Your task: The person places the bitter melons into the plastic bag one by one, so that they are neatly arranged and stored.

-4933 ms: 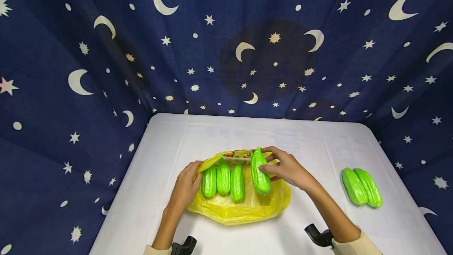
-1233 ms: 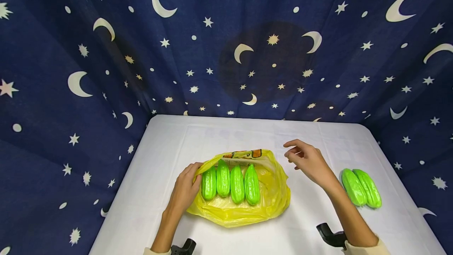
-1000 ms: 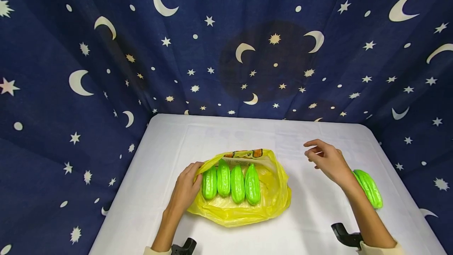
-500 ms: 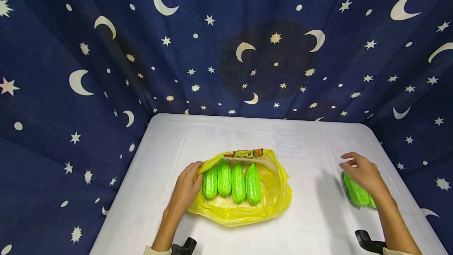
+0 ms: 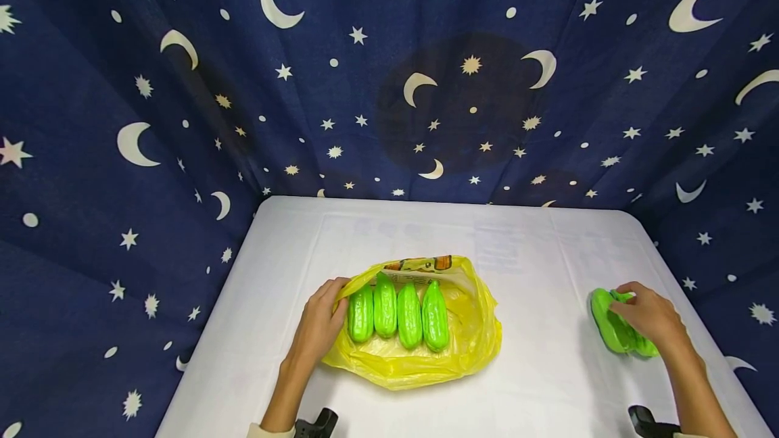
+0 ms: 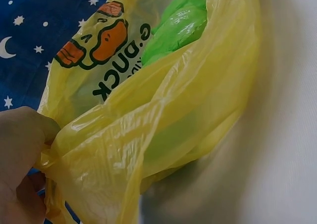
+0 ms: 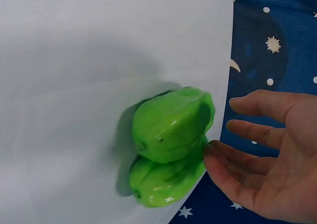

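Note:
My left hand (image 5: 319, 320) pinches the left rim of a yellow plastic bag (image 5: 477, 347), whose mouth faces up. In the left wrist view the bag (image 6: 109, 159) shows a duck print, with its edge between my thumb and fingers. Several glossy green cucumber-like vegetables (image 5: 409, 316) lie side by side inside it. At the right, two more lie together on the table. My right hand (image 5: 654, 316) reaches over this pair, fingers loosely curved. In the right wrist view, its fingertips are at the end of the upper vegetable (image 7: 171, 127) and the lower one (image 7: 163, 182).
The white-covered table (image 5: 535, 370) spans the space between bag and pair. A dark blue curtain (image 5: 365, 86) with moons and stars hangs behind and at both sides. The pair lies close to the table's right edge.
Earlier my right hand set a green vegetable into the bag at the right end of the row and let go. Since then it has moved right, to the pair. My left hand stays at the bag.

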Tool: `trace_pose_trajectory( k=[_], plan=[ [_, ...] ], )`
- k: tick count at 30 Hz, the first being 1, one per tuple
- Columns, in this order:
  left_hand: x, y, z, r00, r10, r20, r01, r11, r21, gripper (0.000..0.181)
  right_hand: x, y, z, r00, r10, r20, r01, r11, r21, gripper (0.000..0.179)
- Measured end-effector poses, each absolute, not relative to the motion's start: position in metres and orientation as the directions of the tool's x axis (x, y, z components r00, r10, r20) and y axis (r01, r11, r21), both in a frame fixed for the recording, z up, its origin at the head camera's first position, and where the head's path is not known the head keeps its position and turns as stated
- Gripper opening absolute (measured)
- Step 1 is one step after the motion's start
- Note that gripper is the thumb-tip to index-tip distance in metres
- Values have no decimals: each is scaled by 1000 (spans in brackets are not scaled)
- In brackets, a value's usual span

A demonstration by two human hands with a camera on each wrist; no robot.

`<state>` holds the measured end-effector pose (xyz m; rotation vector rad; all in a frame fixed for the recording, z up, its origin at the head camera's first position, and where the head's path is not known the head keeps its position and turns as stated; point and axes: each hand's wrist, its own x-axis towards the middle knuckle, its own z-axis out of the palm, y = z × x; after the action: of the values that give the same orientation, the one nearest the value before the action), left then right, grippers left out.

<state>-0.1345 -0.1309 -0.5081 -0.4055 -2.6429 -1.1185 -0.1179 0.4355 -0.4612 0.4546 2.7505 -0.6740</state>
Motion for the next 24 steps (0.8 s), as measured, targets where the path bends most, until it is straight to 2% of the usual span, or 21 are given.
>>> trace_pose_trajectory(
  k=[6,14,24],
  plan=[
    [-134,-132,-508,-931,159,327,345,670,657,25,-116,444,-470,-907,263,-330,385,833,-396,56],
    [-133,-132,-508,-937,151,317,333,665,669,26,-114,440,-476,-919,290,-268,379,838,-393,51],
    [-132,-132,-507,-936,153,318,334,672,661,25,-116,440,-483,-938,279,-207,340,862,-376,45]
  ],
)
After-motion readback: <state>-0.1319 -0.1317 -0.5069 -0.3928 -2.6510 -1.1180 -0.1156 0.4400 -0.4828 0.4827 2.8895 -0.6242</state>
